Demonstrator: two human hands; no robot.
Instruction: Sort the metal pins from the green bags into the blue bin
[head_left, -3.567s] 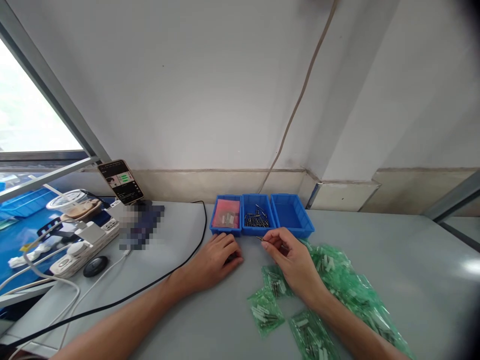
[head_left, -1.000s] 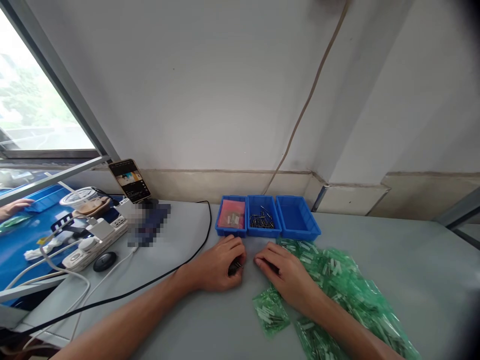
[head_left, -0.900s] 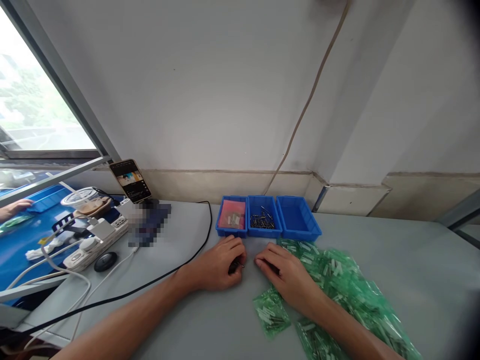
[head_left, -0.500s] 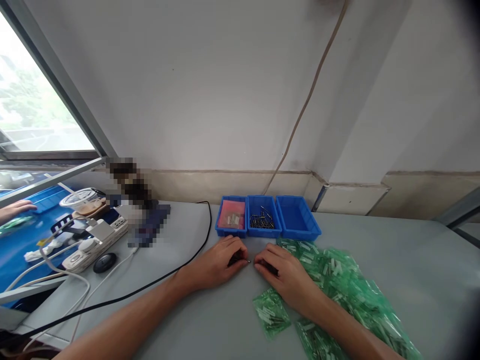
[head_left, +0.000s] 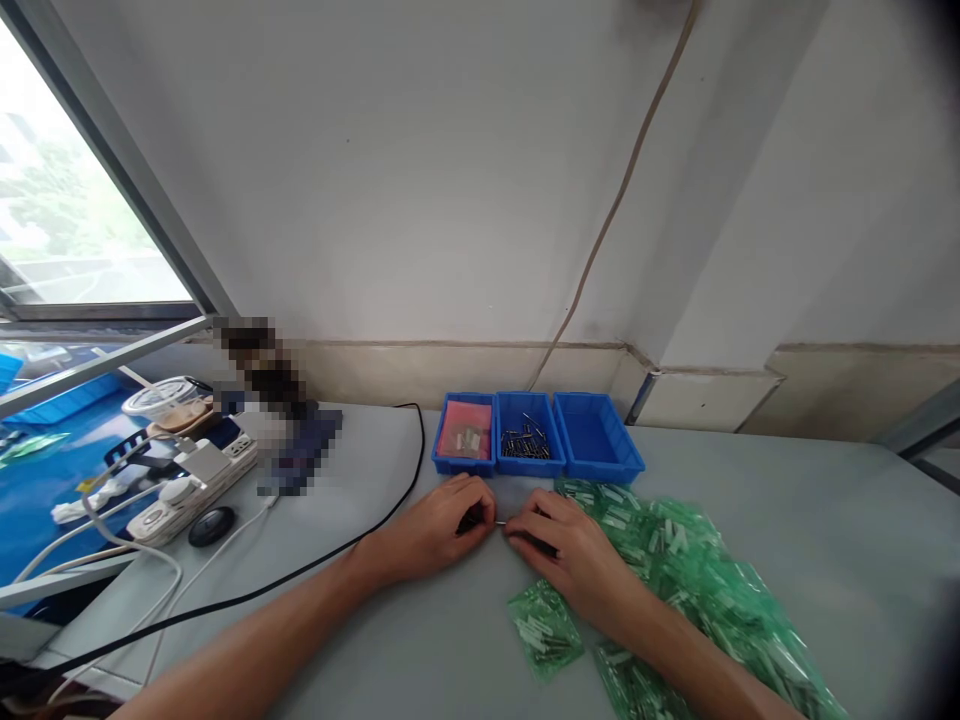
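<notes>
While the left hand [head_left: 454, 525] pinches one end of a thin metal piece [head_left: 500, 523], the right hand [head_left: 566, 545] closes thumb and fingers on the other; the piece lies level in the narrow gap between the fingertips, just above the grey table [head_left: 420, 640]. Contents of the shadowed left palm: cannot be told.

Behind the hands, three blue bins, side by side: left bin [head_left: 465, 467], with a pink packet [head_left: 465, 418]; middle bin [head_left: 531, 467], with loose dark metal parts [head_left: 525, 446]; right bin [head_left: 600, 472], touching the middle one.

Beside the right forearm: one small green bag [head_left: 545, 632], flat; a heap of green bags [head_left: 739, 590], overlapping, pale and metallic pieces inside.

Left of the left hand: black cable [head_left: 422, 445], curving across the table.
</notes>
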